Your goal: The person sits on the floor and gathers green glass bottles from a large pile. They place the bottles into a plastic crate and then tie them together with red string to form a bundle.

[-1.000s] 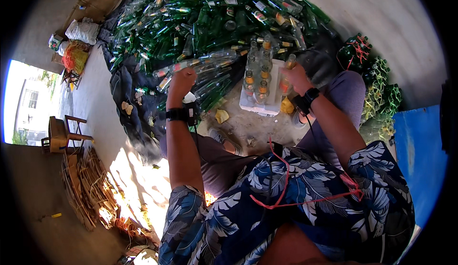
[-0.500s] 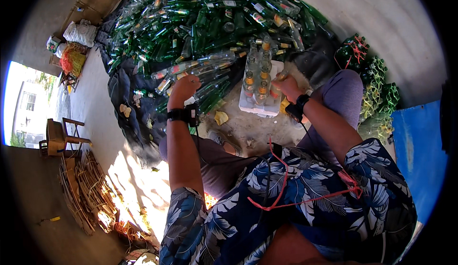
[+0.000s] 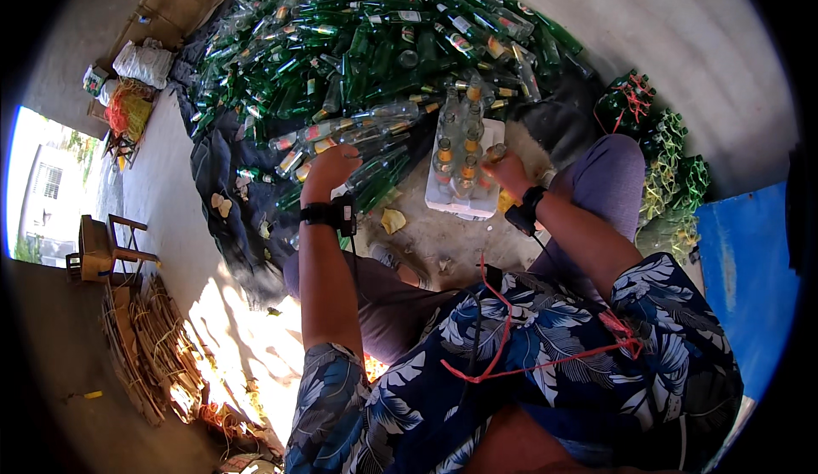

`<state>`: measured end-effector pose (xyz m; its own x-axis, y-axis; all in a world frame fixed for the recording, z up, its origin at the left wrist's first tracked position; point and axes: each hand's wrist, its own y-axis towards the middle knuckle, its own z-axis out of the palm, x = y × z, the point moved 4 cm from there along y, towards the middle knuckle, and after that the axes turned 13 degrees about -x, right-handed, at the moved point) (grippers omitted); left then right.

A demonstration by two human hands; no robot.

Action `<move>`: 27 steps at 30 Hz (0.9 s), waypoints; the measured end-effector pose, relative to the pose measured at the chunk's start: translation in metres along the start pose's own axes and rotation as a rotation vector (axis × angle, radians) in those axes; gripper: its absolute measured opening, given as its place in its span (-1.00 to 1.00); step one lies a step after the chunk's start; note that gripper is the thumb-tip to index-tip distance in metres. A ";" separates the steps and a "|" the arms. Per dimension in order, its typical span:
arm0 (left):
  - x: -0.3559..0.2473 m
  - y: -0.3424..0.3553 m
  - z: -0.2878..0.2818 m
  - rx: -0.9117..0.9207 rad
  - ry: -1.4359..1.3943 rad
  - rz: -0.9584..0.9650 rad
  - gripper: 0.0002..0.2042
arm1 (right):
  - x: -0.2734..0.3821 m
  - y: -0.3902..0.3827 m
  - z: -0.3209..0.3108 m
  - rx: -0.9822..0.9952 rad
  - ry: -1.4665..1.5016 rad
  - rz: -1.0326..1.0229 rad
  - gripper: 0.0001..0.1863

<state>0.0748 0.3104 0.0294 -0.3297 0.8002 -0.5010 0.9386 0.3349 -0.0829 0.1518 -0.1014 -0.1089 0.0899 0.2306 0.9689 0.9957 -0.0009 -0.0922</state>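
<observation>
Several clear glass bottles (image 3: 469, 146) with orange labels stand upright, close together, on a white foam tray (image 3: 464, 210) on the ground before me. At the tray's right edge my right hand (image 3: 508, 174) is closed around a glass bottle (image 3: 496, 151), whose mouth shows above the fingers. My left hand (image 3: 334, 170) is curled above a row of lying clear bottles (image 3: 379, 118) left of the tray. What its fingers hold, if anything, is hidden. Green bottles (image 3: 381, 179) lie just beside that hand.
Beyond the tray rises a large heap of green and clear bottles (image 3: 366, 56) on a dark sheet (image 3: 223, 163). Net-wrapped green bottles (image 3: 673, 163) stand at the right, near a blue panel (image 3: 745, 261). A wooden chair (image 3: 106, 248) and flattened cardboard (image 3: 153, 346) are at the left.
Both hands have moved slightly toward me. The bottle in my right hand now shows more upright beside the tray. The standing bottles look the same.
</observation>
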 end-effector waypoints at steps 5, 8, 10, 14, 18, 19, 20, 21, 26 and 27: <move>-0.006 0.002 0.001 0.008 0.000 0.003 -0.62 | -0.005 -0.001 -0.001 -0.013 -0.050 -0.005 -0.68; 0.002 -0.001 0.001 0.008 0.000 0.008 -0.63 | 0.007 -0.008 0.005 0.047 -0.030 0.069 -0.67; 0.000 -0.001 0.002 0.008 -0.015 0.025 -0.63 | 0.006 -0.005 0.003 0.039 -0.058 0.035 -0.67; -0.008 0.000 0.002 0.004 -0.009 0.063 -0.64 | 0.005 -0.003 0.000 0.020 -0.093 -0.011 -0.66; -0.003 -0.001 0.005 -0.031 -0.005 0.106 -0.65 | 0.006 -0.003 0.000 0.031 -0.137 0.007 -0.60; 0.002 -0.001 0.006 -0.043 -0.001 0.116 -0.66 | 0.018 -0.009 -0.001 0.037 -0.164 0.026 -0.58; 0.007 -0.002 0.008 -0.051 -0.015 0.107 -0.66 | 0.030 -0.016 -0.001 0.044 -0.190 0.045 -0.56; 0.010 -0.001 0.010 -0.057 -0.029 0.104 -0.67 | 0.045 -0.022 -0.004 0.057 -0.185 0.080 -0.55; -0.009 0.004 0.010 -0.042 -0.025 0.137 -0.68 | 0.048 -0.021 -0.016 0.129 -0.140 0.162 -0.48; -0.008 0.003 0.009 -0.038 -0.035 0.120 -0.67 | 0.040 -0.016 -0.013 0.160 -0.140 0.164 -0.47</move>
<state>0.0814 0.3001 0.0253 -0.2114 0.8182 -0.5347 0.9662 0.2574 0.0119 0.1393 -0.1045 -0.0659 0.2354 0.3728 0.8976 0.9512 0.1013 -0.2916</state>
